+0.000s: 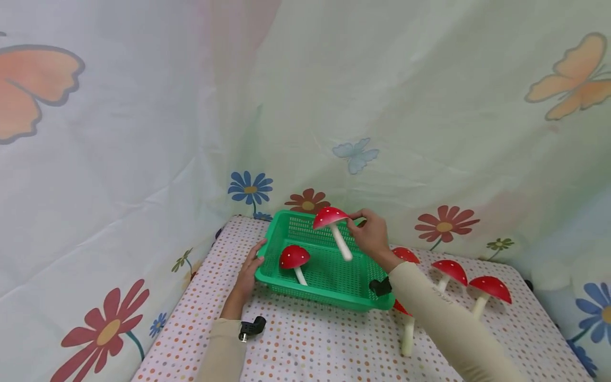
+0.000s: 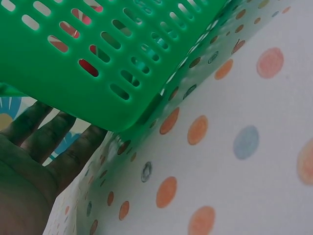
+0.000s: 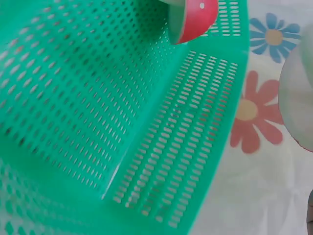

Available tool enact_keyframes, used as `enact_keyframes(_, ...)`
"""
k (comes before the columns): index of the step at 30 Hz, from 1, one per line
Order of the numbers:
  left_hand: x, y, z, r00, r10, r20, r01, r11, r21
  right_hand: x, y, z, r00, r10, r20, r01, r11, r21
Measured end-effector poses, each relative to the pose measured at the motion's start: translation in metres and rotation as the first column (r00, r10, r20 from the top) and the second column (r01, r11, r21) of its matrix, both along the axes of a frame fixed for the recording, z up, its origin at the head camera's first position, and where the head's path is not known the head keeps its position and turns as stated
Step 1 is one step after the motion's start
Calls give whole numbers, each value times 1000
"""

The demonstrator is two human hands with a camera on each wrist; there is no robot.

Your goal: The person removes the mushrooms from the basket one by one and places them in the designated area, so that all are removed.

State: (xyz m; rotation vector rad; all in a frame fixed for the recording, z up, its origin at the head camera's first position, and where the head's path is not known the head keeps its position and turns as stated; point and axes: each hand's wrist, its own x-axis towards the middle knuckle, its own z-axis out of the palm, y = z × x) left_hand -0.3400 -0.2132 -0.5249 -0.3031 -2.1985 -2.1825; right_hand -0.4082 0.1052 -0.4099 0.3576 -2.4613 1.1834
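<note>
A red-capped toy mushroom with white dots (image 1: 329, 216) hangs over the green plastic basket (image 1: 315, 295), its white stem slanting down. My right hand (image 1: 371, 233) pinches it by the edge of its cap. In the right wrist view the pale underside of that cap (image 3: 298, 98) shows at the right edge. Another toy mushroom (image 1: 294, 257) lies inside the basket toward the left. At the basket's left side is my left hand (image 1: 247, 270), fingertips at the rim. The left wrist view shows its fingers (image 2: 68, 159) extended against the basket's outer wall.
Several more toy mushrooms lie right of the basket, among them one near the front (image 1: 408, 337) and one far right (image 1: 490, 288). My right forearm partly covers this group. A dotted cloth (image 1: 296, 350) covers the table; a curtain printed with flowers and butterflies (image 1: 305, 106) hangs behind.
</note>
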Motion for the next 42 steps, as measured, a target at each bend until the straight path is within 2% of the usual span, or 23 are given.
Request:
enact_keyframes(5, 0, -2, 2, 1000, -19, -13, 19, 1000, 9, 23, 43, 4, 995, -74, -62, 74, 997, -14)
enact_keyframes(8, 0, -2, 3, 999, -31, -11, 32, 999, 4, 41, 72, 2, 974, -188, -123, 191, 982, 8)
enact_keyframes(10, 0, -3, 2, 999, -31, -10, 31, 999, 6, 54, 91, -2, 954, -268, -132, 272, 962, 9)
enact_keyframes(15, -1, -5, -1, 1000, -17, -2, 17, 1000, 13, 87, 135, -16, 891, -450, -61, 449, 893, -30)
enact_keyframes(22, -1, -5, 0, 1000, -14, 6, 14, 1000, 20, 125, 191, -54, 763, -646, 8, 646, 762, -41)
enact_keyframes(25, 0, -4, 3, 1000, -3, 19, 3, 1000, 15, 138, 207, -75, 722, -691, 46, 692, 721, -30)
enact_keyframes(29, 2, -3, 7, 1000, 6, 17, -6, 1000, 8, 152, 220, -97, 677, -724, 128, 730, 683, 2)
enact_keyframes(36, 4, -2, 9, 1000, 7, 12, -7, 1000, 9, 161, 228, -121, 646, -737, 200, 745, 665, 44)
enact_keyframes(42, 6, 2, 9, 1000, -13, 9, 12, 1000, 14, 166, 228, -128, 601, -754, 266, 768, 637, 70)
